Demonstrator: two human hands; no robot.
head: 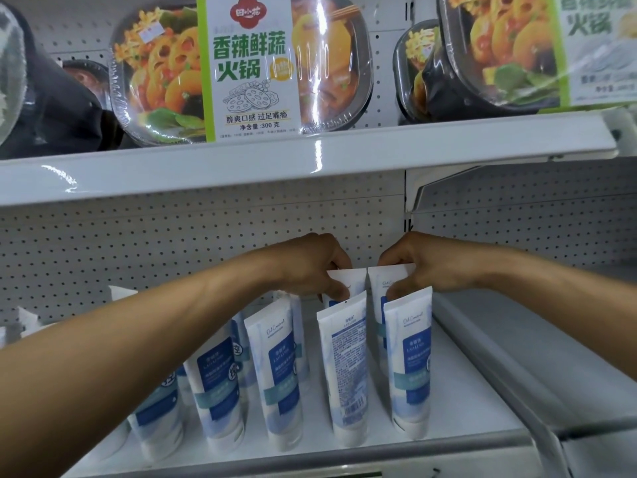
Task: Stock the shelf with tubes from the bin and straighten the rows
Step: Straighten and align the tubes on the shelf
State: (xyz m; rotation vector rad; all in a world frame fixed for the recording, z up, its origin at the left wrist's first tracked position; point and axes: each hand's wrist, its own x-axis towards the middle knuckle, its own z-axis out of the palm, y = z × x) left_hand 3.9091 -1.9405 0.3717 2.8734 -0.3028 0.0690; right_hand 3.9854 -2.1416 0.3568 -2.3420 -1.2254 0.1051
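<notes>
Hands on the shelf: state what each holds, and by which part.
Left hand pinches a back-row tube by its flat top edge; right hand pinches the neighbouring tube the same way.

Tubes upright in rows on lower shelf; hotpot trays on upper shelf; pegboard behind.
</notes>
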